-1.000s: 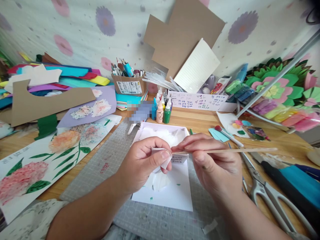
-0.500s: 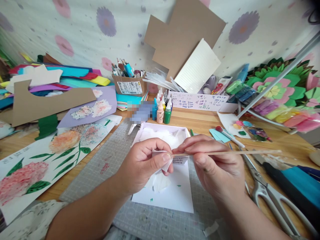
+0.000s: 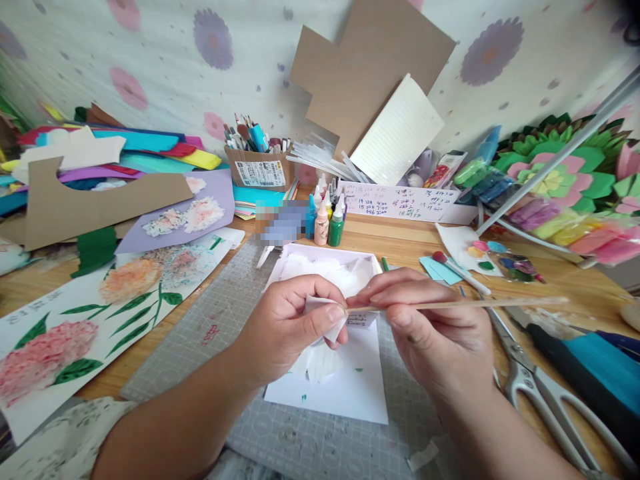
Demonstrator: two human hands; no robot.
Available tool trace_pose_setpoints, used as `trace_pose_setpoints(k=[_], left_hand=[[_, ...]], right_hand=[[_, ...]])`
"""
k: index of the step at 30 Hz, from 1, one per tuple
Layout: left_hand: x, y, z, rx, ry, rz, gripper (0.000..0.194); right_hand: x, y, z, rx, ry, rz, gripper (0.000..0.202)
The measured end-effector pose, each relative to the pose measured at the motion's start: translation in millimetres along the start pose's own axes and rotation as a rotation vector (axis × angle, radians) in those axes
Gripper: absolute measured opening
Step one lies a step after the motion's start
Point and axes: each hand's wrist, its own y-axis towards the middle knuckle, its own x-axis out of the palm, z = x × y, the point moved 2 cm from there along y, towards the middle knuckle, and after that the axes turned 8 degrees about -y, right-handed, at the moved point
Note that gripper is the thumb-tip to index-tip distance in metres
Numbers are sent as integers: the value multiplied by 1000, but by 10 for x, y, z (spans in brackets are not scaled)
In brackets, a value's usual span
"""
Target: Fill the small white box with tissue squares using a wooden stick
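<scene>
Head view | stick (image 3: 500, 304): thin, pale, straight | paper (image 3: 316, 305): white, bent

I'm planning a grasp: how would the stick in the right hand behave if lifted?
The stick is probably light and perhaps easily snapped, being so thin. It seems stiff, jutting straight past the right hand without visible sag.

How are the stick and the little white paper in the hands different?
The stick is long and thin; the white paper is short and wider.
The stick is light brown, while the white paper is white.
The right hand holds the stick; the left hand pinches the white paper.
Both are held up in the fingers.
</scene>
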Motion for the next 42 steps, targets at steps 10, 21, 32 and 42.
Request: trace_pose_setpoints(k=[10,21,32,42], left_hand=[[-20,19,-31,-22,-99,-39,15],[-7,64,-56,16,-96,-7,20],[-13,80,-58,60,-22,4,25],[-26,75,-22,203,268,75,11]], right_hand=[[-12,4,-16,-19,-44,-18,21],[-17,56,-29,-27,-86,-30,21],[21,31,17,31,27,-16,19],[23,15,27,10,7,28,22]])
